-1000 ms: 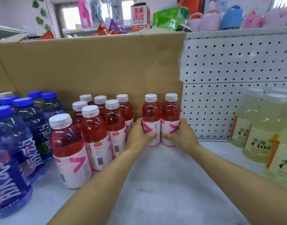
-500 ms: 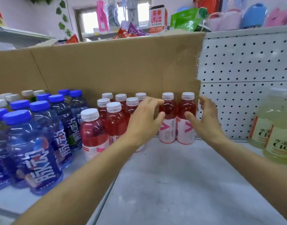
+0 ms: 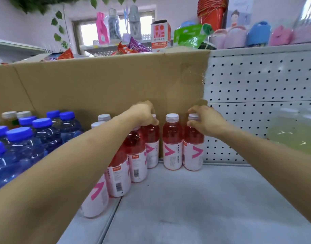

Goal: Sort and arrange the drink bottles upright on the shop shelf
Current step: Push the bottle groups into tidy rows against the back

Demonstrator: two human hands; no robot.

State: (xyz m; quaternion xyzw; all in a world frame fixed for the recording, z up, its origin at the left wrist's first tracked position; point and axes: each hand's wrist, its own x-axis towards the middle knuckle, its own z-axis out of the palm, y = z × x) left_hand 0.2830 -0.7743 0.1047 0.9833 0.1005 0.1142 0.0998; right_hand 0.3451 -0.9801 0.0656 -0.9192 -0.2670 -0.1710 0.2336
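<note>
Several red drink bottles with white caps and white-pink labels stand upright on the grey shelf [image 3: 195, 205]. My left hand [image 3: 144, 113] grips the cap of a red bottle [image 3: 152, 138] in the back row. My right hand [image 3: 205, 120] grips the cap of the rightmost red bottle [image 3: 193, 147], close to the pegboard. Between the two held bottles stands a free red bottle [image 3: 172, 141]. My left forearm hides part of the red group.
Blue-capped blue bottles [image 3: 24, 147] crowd the left side. Pale yellow-green bottles [image 3: 295, 132] stand blurred at the right. A brown cardboard sheet [image 3: 107, 85] and a white pegboard [image 3: 260, 103] form the back. Goods sit on the upper shelf.
Both hands have risen from the bottle bodies to the caps: the left onto a back-row red bottle, the right onto the rightmost one. The camera has moved closer.
</note>
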